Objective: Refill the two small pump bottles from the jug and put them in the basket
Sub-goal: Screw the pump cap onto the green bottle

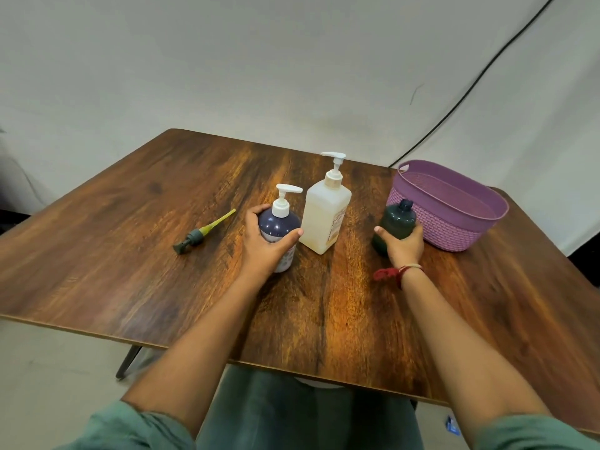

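"Two small bottles gripped at once. Is that wise?"

"It steadies them. The left hand (266, 245) wraps the round navy plastic pump bottle (280, 226) with the white pump head, fingers (255, 216) curled round its far side and thumb across the front. The right hand (402, 246) clasps the dark green plastic bottle (397, 219) low on its body, and that bottle's neck is bare and open. Both stand upright on the dark wooden desk (130, 254)."

"And the jug?"

"The tall, pale, translucent square-sided jug (324, 212) with its own white pump stands between them, just beside the navy bottle, and no hand is on it. The purple woven-look plastic basket (454, 228) sits right behind the green bottle. Whether they touch, I cannot tell."

"What does this step want?"

"My guess is the navy bottle's pump comes off next. Hold the body firmly with the left hand, free the right to twist the collar, then lift the tube straight up so it doesn't drip. Set the green one down square first, because an open neck spills if it's knocked."

"Count it up."

"Two small bottles, one jug and one basket. Three pumps: two fitted, and one loose grey pump with a yellow-green tube (201, 233) lying on the desk, well left of the navy bottle. One red thread band (389, 272) on the right wrist."
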